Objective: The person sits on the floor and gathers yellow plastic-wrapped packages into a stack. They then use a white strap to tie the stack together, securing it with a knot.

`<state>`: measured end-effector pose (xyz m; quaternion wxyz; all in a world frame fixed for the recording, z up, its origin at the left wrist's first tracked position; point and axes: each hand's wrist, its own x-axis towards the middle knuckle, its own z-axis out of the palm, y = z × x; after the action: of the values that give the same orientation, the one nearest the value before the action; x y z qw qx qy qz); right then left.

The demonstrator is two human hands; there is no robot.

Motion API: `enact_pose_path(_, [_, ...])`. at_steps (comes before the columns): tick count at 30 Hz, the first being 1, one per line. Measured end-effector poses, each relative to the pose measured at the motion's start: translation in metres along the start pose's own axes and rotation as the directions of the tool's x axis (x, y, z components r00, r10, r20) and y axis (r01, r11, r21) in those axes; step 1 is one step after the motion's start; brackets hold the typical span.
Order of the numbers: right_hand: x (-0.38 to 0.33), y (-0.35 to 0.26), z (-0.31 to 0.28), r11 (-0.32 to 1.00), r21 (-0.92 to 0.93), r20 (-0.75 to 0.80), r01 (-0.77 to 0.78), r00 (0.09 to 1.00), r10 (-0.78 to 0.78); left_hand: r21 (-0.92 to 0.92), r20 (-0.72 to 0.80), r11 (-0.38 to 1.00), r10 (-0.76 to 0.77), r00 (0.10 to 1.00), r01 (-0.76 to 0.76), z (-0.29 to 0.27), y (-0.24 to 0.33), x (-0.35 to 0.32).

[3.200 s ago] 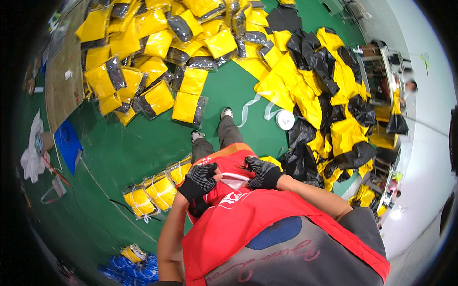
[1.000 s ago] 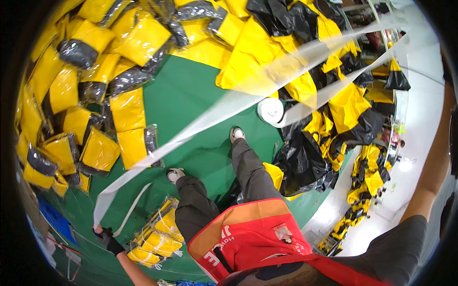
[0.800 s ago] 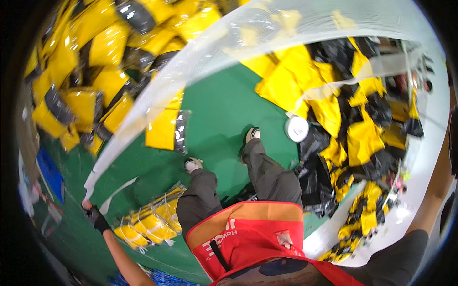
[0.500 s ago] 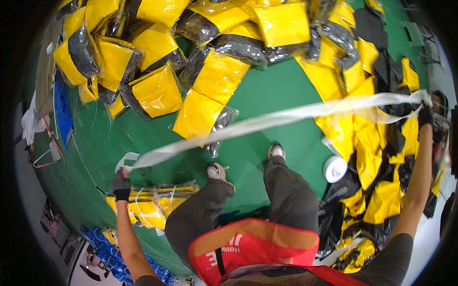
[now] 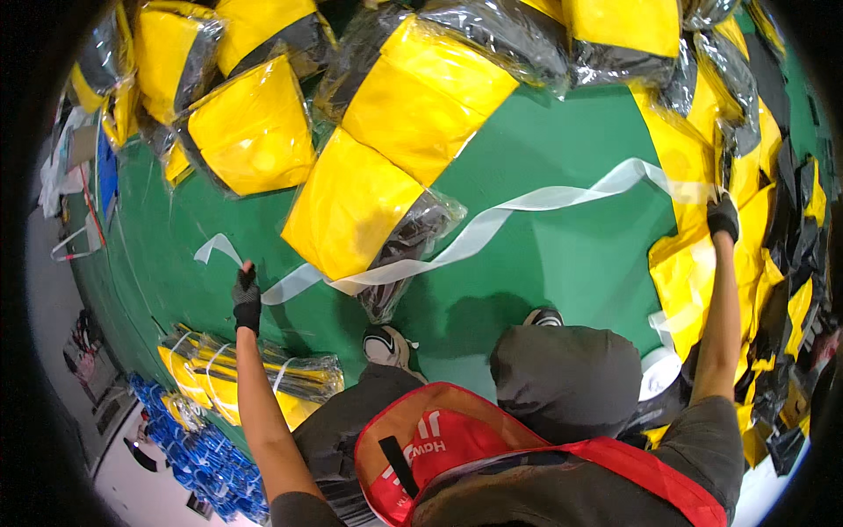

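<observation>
A long, translucent white strip of tape or strapping [image 5: 544, 199] stretches between my hands, slack and twisted. My left hand [image 5: 248, 299], in a dark fingerless glove, is closed on the strip near its left end, and a short loose tail sticks out beyond the fingers. At the right, my gloved right hand [image 5: 724, 218] grips the strip above yellow-and-black sheets [image 5: 685, 272]. The strip passes across the lower end of a plastic-wrapped yellow-and-black packet [image 5: 356, 206] on the green floor [image 5: 562, 149].
More wrapped yellow-and-black packets [image 5: 250, 132] lie along the far side. A strapped yellow bundle [image 5: 206, 373] sits at near left, beside a blue pile [image 5: 193, 452]. A round white object [image 5: 660, 373] rests near my right knee.
The strip has gone from raised and fairly taut to low and slack. My right hand has come down and inward, my left slightly inward. My body has lowered, with the right knee bent.
</observation>
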<state>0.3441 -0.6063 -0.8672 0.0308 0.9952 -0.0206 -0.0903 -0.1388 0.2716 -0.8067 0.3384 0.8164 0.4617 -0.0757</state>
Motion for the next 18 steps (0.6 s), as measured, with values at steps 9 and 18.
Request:
enact_pose_path(9, [-0.133, -0.301, -0.018, 0.585, 0.483, 0.007, 0.652, 0.665, -0.747, 0.26, 0.073, 0.964, -0.079, 0.994, 0.058, 0.118, 0.098, 0.037])
enact_pose_path(18, [-0.185, -0.237, 0.033, 0.612, 0.379, 0.14, 0.694, 0.611, -0.779, -0.915, 0.233, 0.348, 0.049, 0.971, 0.202, 0.138, 0.141, 0.018])
